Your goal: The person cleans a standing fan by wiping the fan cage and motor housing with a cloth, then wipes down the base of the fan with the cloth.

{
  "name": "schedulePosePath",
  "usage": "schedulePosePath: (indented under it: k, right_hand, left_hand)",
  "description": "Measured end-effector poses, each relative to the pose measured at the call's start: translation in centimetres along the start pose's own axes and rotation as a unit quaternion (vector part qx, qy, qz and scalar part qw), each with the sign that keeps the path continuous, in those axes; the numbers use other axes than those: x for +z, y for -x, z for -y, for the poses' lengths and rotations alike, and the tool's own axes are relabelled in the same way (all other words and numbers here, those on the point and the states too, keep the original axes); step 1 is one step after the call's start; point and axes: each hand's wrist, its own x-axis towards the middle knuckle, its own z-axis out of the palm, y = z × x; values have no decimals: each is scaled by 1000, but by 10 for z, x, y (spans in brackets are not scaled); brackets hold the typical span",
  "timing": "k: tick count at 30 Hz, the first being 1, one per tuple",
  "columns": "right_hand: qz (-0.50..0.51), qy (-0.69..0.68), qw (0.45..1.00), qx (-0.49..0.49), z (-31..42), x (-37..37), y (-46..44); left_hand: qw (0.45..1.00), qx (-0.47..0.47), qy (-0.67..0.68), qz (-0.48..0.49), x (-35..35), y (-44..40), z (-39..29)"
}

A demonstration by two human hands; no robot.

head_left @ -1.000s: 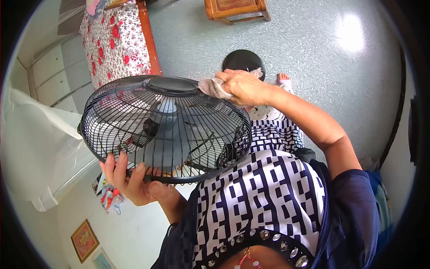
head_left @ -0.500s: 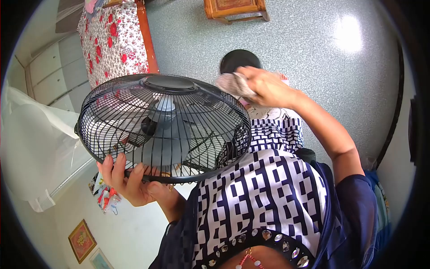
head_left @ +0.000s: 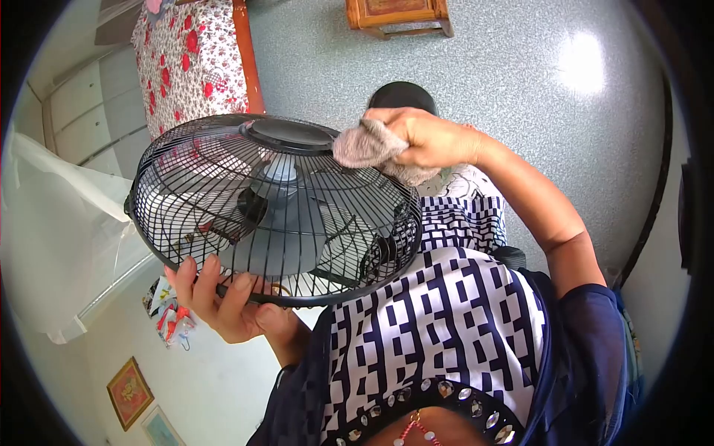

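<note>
Translucent sheeting (head_left: 59,223): hanging at far left. Framed picture (head_left: 130,392): on the wall, lower left; a second frame (head_left: 161,430) just beside it. Bed (head_left: 190,67): red-flowered cover, reddish-brown wooden edge, upper left. Left hand (head_left: 227,301): fingers curled over the lower left rim of the fan, spread slightly apart, gripping it from below. Fan (head_left: 286,249): black wire cage, grey blades, dark central disc (head_left: 290,132) on its front; held tilted before the wearer's torso, left of centre. Cloth (head_left: 364,146): greyish-beige, bunched, against the cage just right of the disc. Wooden stool (head_left: 398,15): on the floor, at the top edge. Round black object (head_left: 401,95): on the floor, partly hidden behind the right hand. Right hand (head_left: 428,140): fingers closed around the cloth, tips partly hidden. Floor (head_left: 506,74): speckled grey, bright reflection at right.
</note>
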Motion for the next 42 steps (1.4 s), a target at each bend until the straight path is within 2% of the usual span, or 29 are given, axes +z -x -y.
schedulePosePath:
  k: [2,5,8,10,12,14,17,20,24,25,26,32,34,36,39,42]
  right_hand:
    - [7,-47,999,18,-4,-6,-3]
    - [-15,68,998,10,6,-7,-13]
    - [27,44,999,7,6,3,-21]
    - [23,57,998,7,11,9,-19]
    - [0,64,997,-45,7,13,-14]
    - [11,60,998,-31,10,10,-11]
    - [48,-117,992,7,7,-4,-11]
    - [0,-127,991,39,-2,-8,-15]
    - [24,20,999,22,3,-8,-26]
    - [-1,34,999,-26,-2,2,-27]
    - [29,54,998,3,0,5,-25]
    - [34,-15,999,9,-3,7,-12]
    - [21,-216,975,52,-4,0,-12]
    - [18,-186,982,37,-5,-4,-16]
    - [3,7,998,-60,-8,3,-29]
    - [10,55,997,-59,0,5,-26]
  left_hand:
    - [1000,-7,-13,-1,2,-3,-2]
    - [1000,-16,-9,6,1,-3,-1]
    - [1000,-3,-5,2,2,-3,1]
    - [1000,-6,-2,3,2,-3,1]
    - [1000,-9,2,3,1,-3,2]
    - [1000,-6,-2,16,-3,-2,1]
    - [1000,-6,-5,10,-2,-1,1]
    - [1000,-18,-12,0,1,-1,-2]
    - [1000,-15,-13,12,0,-2,-2]
    - [1000,-15,-12,8,1,-3,-2]
    - [1000,-16,-12,4,2,-3,-2]
    - [998,49,-9,25,-7,1,9]
    - [1000,16,-14,20,-2,-2,0]
    - [1000,-15,-18,14,-1,-3,-3]
    - [1000,-6,-12,15,0,-3,0]
    - [1000,-6,-10,13,0,-4,0]
